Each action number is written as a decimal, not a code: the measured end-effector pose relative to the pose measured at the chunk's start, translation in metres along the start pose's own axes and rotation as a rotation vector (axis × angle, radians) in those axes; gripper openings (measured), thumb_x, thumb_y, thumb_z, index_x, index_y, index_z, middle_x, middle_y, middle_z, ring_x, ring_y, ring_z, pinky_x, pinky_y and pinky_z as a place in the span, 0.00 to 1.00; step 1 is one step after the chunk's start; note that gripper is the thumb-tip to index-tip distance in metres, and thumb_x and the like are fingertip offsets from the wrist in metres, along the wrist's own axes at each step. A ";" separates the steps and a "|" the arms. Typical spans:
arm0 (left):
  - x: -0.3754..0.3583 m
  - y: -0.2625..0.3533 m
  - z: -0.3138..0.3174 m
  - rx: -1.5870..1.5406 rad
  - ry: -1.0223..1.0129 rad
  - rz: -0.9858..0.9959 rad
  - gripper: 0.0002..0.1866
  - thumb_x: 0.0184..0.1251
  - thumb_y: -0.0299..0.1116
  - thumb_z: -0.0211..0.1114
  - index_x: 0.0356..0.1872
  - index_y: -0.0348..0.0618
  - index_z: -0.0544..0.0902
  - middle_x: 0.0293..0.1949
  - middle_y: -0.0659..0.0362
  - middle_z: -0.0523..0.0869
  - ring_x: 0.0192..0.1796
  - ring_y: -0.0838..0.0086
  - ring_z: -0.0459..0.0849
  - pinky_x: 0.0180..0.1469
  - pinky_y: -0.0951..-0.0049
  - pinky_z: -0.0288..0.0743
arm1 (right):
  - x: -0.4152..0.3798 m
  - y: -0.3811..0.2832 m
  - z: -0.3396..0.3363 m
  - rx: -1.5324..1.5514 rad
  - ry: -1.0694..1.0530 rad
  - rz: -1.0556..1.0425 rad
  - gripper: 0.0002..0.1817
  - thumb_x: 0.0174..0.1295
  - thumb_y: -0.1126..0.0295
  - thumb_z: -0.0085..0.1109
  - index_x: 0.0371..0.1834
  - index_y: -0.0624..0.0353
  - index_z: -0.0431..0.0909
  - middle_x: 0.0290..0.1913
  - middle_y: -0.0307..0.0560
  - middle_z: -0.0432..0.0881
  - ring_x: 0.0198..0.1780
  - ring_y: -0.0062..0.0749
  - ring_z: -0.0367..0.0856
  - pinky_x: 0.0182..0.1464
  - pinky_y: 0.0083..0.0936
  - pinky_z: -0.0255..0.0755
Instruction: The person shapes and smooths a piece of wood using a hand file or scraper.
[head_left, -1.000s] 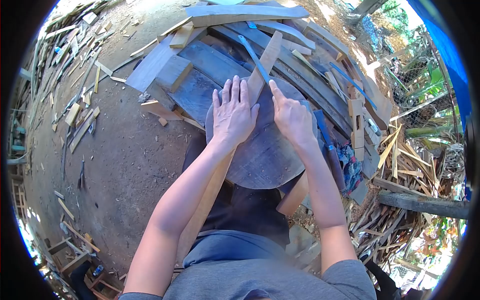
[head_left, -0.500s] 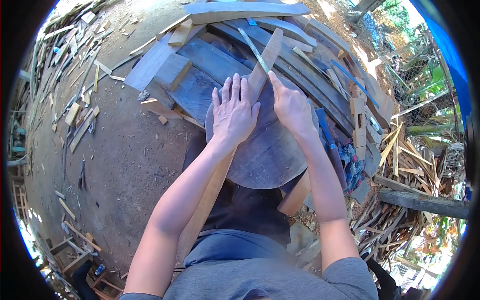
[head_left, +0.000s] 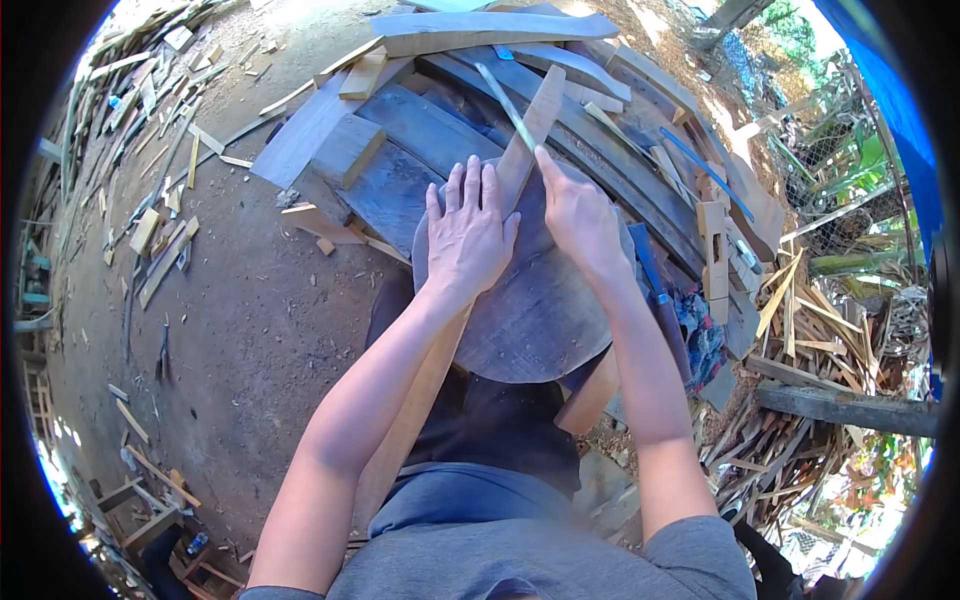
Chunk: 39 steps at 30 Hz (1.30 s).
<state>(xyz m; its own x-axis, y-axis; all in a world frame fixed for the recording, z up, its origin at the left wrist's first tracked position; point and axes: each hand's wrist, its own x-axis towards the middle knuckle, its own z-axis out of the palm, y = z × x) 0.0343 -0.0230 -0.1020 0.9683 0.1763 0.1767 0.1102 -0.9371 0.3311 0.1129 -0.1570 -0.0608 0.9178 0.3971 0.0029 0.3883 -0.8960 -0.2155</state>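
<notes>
My left hand (head_left: 468,232) lies flat with its fingers stretched out, pressing on a long tapered wooden board (head_left: 533,125). This board runs from beyond my fingers, under the palm and forearm, back beside my body. Beneath it is a rounded wooden slab (head_left: 535,310) above my lap. In my closed right hand (head_left: 582,222) is a long thin strip-like tool (head_left: 503,98), perhaps a file; its far part points forward and left across the board's edge. The grip end is hidden inside the fist.
Stacked planks (head_left: 425,125) and a curved board (head_left: 495,30) lie ahead. To the right are a blue-handled tool (head_left: 650,262), a notched wooden block (head_left: 714,250) and a long blue strip (head_left: 708,173). Wood scraps (head_left: 165,255) are scattered over the dirt floor at left.
The view has shifted slightly. My right hand and the thin tool have moved a little toward me and left; my left hand stays flat on the board.
</notes>
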 end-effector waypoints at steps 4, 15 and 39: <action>-0.002 0.000 0.002 0.000 0.004 0.009 0.38 0.75 0.49 0.57 0.77 0.34 0.61 0.79 0.45 0.60 0.82 0.52 0.55 0.80 0.44 0.47 | 0.058 0.003 0.009 0.036 0.078 0.029 0.27 0.73 0.68 0.44 0.75 0.41 0.71 0.39 0.67 0.88 0.44 0.61 0.89 0.48 0.53 0.83; -0.002 -0.001 0.001 -0.002 -0.008 0.005 0.38 0.75 0.49 0.57 0.77 0.33 0.61 0.79 0.44 0.60 0.82 0.51 0.55 0.80 0.43 0.47 | 0.009 0.005 0.004 -0.031 0.095 -0.037 0.28 0.71 0.69 0.47 0.76 0.44 0.69 0.36 0.63 0.88 0.39 0.61 0.90 0.42 0.51 0.84; -0.002 -0.001 0.003 -0.009 0.027 0.027 0.38 0.76 0.48 0.57 0.78 0.36 0.60 0.79 0.45 0.60 0.81 0.49 0.55 0.79 0.42 0.48 | 0.054 0.008 -0.005 -0.004 0.045 0.068 0.27 0.73 0.66 0.44 0.76 0.42 0.69 0.42 0.65 0.88 0.47 0.59 0.89 0.51 0.52 0.82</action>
<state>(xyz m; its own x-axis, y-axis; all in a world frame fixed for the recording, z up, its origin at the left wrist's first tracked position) 0.0333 -0.0231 -0.1059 0.9646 0.1592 0.2101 0.0821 -0.9389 0.3344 0.1662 -0.1440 -0.0575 0.9447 0.3262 0.0326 0.3254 -0.9214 -0.2126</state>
